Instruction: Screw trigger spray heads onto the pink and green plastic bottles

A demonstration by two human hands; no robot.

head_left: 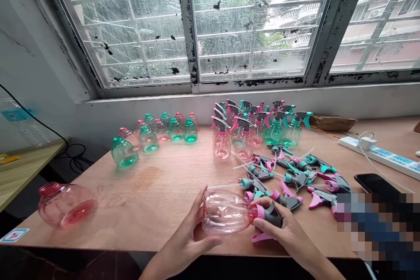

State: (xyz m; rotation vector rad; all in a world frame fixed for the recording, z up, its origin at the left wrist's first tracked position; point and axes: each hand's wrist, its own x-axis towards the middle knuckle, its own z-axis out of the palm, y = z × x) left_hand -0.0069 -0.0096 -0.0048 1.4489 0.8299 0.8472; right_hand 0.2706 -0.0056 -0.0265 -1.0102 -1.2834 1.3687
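A clear pink spray bottle [226, 212] lies sideways between my hands above the table's front edge. My left hand [193, 232] cups its base, fingers behind and thumb below. At the neck, my right hand [278, 227] grips the pink collar of the grey-and-pink spray head [271, 215], which sits on the bottle's mouth. The tube shows inside the bottle. Just beyond my right hand lies a pile of loose spray heads [297, 179] in grey with pink or green parts, their thin tubes pointing various ways.
Several bottles without heads [150, 140] stand at the back left, and one pink bottle [68, 205] sits front left. Bottles with spray heads [244, 142] are grouped by the wall. A phone [377, 183], a power strip [387, 157] and a brown packet [333, 121] are at the right.
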